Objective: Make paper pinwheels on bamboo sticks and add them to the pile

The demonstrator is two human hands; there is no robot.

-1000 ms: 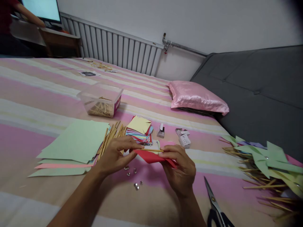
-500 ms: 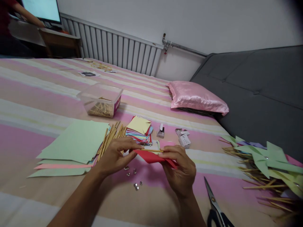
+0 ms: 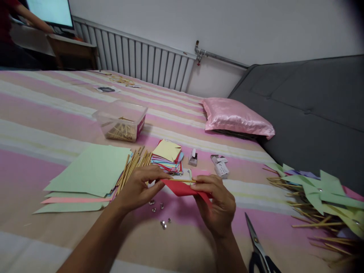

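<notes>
My left hand and my right hand hold a folded red paper between them, just above the striped bed cover. A thin wooden stick lies along the paper's top edge, pinched at its ends by the fingers of both hands. Below the paper, several small metal pins lie loose on the cover. A bundle of wooden sticks rests beside my left hand.
Green and pink sheets lie at left, a stack of coloured squares and a clear tub of sticks beyond. Scissors lie at lower right, finished green pinwheels at right, a pink pillow behind. Another person's arm is at far left.
</notes>
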